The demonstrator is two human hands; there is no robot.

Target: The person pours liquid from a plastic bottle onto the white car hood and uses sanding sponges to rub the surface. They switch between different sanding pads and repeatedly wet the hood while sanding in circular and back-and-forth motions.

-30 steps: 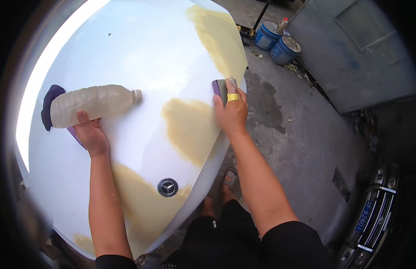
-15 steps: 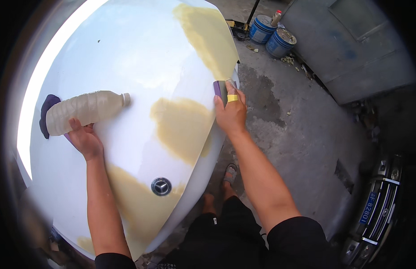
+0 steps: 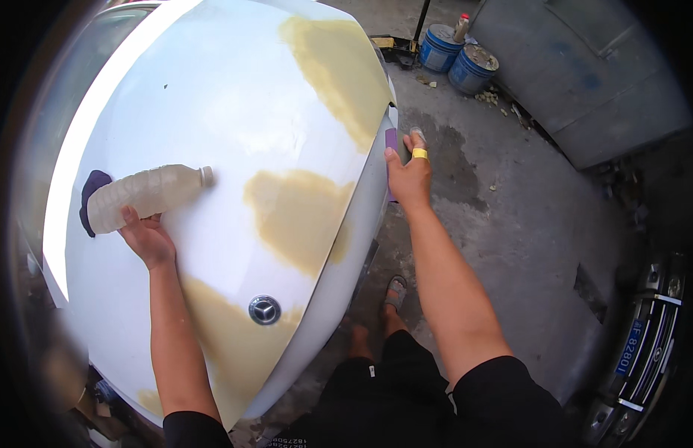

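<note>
A white car hood (image 3: 204, 119) with smooth yellowish filler patches (image 3: 294, 216) spreads in front of me. On its left part lies a cloudy, ribbed plastic bottle (image 3: 148, 194), capped end pointing right. My left hand (image 3: 151, 237) is closed on the near side of the bottle, thumb against it. A dark cloth (image 3: 92, 201) sticks out by the bottle's base. At the hood's right edge my right hand (image 3: 410, 179) grips a purple sanding block (image 3: 392, 140), with yellow tape around one finger. The palm hides most of the block.
A round badge (image 3: 264, 310) sits near the hood's front edge. Two blue buckets (image 3: 473, 71) stand on the concrete floor beside a yellow jack (image 3: 395, 46). A grey metal panel (image 3: 585, 75) is at the upper right, and a car bumper (image 3: 645, 351) lies at the lower right.
My right hand has moved right with the sanding block, from the top of the hood to its outer edge. The left hand still holds the bottle; the view has shifted slightly.
</note>
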